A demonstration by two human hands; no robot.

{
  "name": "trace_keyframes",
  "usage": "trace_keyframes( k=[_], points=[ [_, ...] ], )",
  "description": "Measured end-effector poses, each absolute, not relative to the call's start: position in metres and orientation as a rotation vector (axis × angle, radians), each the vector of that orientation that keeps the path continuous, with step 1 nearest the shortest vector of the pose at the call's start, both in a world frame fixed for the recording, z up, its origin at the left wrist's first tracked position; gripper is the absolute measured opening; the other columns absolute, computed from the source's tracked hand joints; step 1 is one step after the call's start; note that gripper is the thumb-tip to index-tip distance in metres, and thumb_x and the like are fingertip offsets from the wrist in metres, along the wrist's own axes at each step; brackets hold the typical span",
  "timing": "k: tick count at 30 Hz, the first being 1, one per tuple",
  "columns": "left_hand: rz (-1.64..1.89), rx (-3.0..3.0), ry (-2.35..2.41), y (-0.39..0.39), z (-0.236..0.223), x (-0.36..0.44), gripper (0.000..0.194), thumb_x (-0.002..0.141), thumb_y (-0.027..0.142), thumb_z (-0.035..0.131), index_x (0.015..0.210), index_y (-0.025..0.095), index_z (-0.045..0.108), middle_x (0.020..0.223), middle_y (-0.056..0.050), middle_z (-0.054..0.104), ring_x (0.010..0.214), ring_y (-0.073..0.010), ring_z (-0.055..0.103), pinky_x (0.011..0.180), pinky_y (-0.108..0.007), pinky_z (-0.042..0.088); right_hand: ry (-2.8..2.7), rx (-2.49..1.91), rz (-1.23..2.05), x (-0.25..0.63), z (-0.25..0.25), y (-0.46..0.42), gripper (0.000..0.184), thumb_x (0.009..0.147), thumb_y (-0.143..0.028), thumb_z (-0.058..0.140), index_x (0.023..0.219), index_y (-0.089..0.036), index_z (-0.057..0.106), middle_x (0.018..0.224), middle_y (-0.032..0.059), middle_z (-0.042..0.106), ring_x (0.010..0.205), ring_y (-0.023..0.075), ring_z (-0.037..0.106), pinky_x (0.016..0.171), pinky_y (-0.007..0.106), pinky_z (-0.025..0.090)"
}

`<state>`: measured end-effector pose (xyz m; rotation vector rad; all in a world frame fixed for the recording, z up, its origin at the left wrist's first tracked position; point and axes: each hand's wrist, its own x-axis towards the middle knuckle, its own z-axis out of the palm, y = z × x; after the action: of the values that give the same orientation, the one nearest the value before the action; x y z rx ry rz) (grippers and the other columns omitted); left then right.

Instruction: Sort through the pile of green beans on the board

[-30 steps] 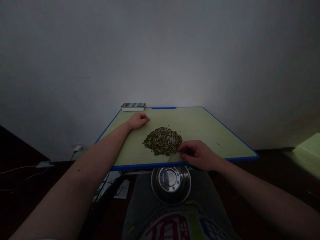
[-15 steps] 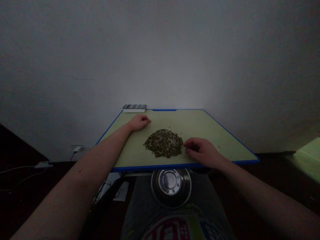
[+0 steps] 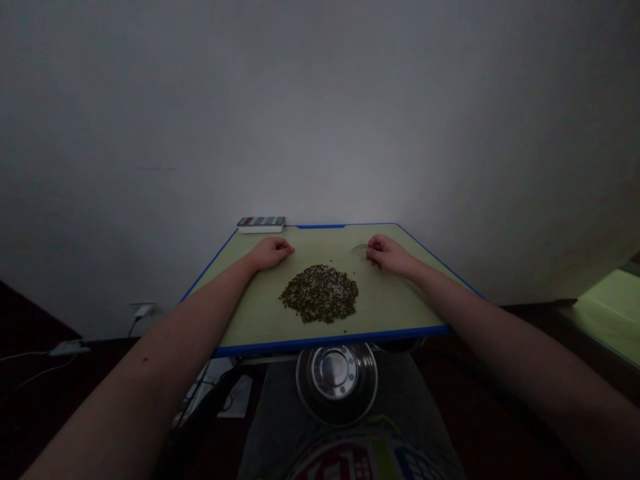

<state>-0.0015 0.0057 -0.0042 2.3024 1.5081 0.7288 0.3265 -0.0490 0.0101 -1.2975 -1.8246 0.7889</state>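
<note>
A low pile of small green-brown beans or seeds, mixed with paler grains, lies on the pale table with a blue edge. Beyond its upper left side, my left hand rests on the tabletop with the fingers curled; whether they hold anything is hidden. My right hand is past the pile's upper right, thumb and fingers pinched together. What is in that pinch is too small to make out. Faint dark curved streaks show just left of its fingertips. A few loose grains lie around the pile.
A phone-like flat device on a white box stands at the table's back left corner, near the wall. Below the front edge, a shiny metal bowl sits on my lap. A plug with a cable is in the wall at left.
My right hand has moved from the pile's right side to farther back on the table, its fingers now pinched. The left hand stays curled in place. The view has shifted slightly.
</note>
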Motion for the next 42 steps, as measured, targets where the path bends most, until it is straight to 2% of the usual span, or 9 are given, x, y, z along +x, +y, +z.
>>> trace_keyframes(
  k=[2, 7, 13, 18, 23, 36, 42],
  points=[
    [0.729, 2.312, 1.506, 0.006, -0.004, -0.002, 0.035, 0.071, 0.051, 0.048, 0.068, 0.019, 0.061, 0.055, 0.001, 0.054, 0.056, -0.0141, 0.047, 0.051, -0.025, 0.033, -1.826, -1.3, 0.781, 0.327, 0.008, -0.047, 0.008, 0.072, -0.019, 0.052, 0.077, -0.018, 0.046, 0.058, -0.0039, 0.053, 0.044, 0.0066, 0.044, 0.042, 0.019, 0.033],
    [0.713, 2.303, 1.502, 0.006, -0.004, -0.001, 0.034, 0.07, 0.051, 0.049, 0.068, 0.019, 0.061, 0.054, 0.001, 0.054, 0.057, -0.0148, 0.047, 0.053, -0.026, 0.034, -1.89, -1.189, 0.854, 0.329, 0.014, -0.072, 0.026, 0.074, -0.024, 0.055, 0.098, -0.016, 0.053, 0.065, -0.0019, 0.057, 0.05, 0.0087, 0.049, 0.048, 0.022, 0.038],
    [0.713, 2.313, 1.501, 0.007, -0.004, -0.001, 0.034, 0.069, 0.051, 0.05, 0.068, 0.018, 0.06, 0.055, 0.001, 0.055, 0.058, -0.0143, 0.048, 0.054, -0.025, 0.034, -2.021, -1.053, 1.033, 0.32, 0.022, -0.13, 0.022, 0.077, -0.024, 0.055, 0.097, -0.016, 0.055, 0.071, 0.0005, 0.06, 0.059, 0.0105, 0.054, 0.055, 0.024, 0.043],
    [0.693, 2.354, 1.511, 0.006, -0.003, -0.001, 0.037, 0.07, 0.052, 0.048, 0.068, 0.017, 0.06, 0.057, 0.0, 0.056, 0.058, -0.0138, 0.048, 0.054, -0.025, 0.034, -2.243, -1.076, 0.882, 0.306, 0.015, -0.152, 0.019, 0.078, -0.02, 0.053, 0.096, -0.018, 0.058, 0.075, 0.0008, 0.061, 0.068, 0.0123, 0.055, 0.062, 0.025, 0.043],
    [0.692, 2.365, 1.516, 0.006, -0.003, -0.001, 0.037, 0.071, 0.051, 0.048, 0.07, 0.016, 0.061, 0.06, 0.0, 0.058, 0.06, -0.0144, 0.05, 0.056, -0.026, 0.036, -2.374, -1.122, 0.743, 0.297, 0.014, -0.157, 0.02, 0.078, -0.018, 0.051, 0.096, -0.017, 0.061, 0.075, 0.0009, 0.061, 0.066, 0.0119, 0.053, 0.061, 0.024, 0.04],
    [0.703, 2.335, 1.486, 0.01, -0.006, -0.003, 0.038, 0.07, 0.051, 0.049, 0.073, 0.016, 0.063, 0.061, 0.0, 0.058, 0.059, -0.0136, 0.048, 0.055, -0.026, 0.036, -2.45, -1.052, 0.774, 0.293, 0.012, -0.162, 0.023, 0.078, -0.017, 0.05, 0.098, -0.018, 0.061, 0.081, 0.0021, 0.062, 0.07, 0.0127, 0.053, 0.062, 0.025, 0.04],
    [0.698, 2.303, 1.511, 0.007, -0.005, -0.002, 0.037, 0.07, 0.05, 0.048, 0.073, 0.016, 0.063, 0.057, 0.0, 0.054, 0.057, -0.0141, 0.047, 0.053, -0.026, 0.034, -2.341, -1.049, 0.829, 0.303, 0.017, -0.147, 0.02, 0.078, -0.019, 0.052, 0.095, -0.017, 0.06, 0.072, 0.0003, 0.059, 0.064, 0.0111, 0.052, 0.059, 0.023, 0.04]
  ],
)
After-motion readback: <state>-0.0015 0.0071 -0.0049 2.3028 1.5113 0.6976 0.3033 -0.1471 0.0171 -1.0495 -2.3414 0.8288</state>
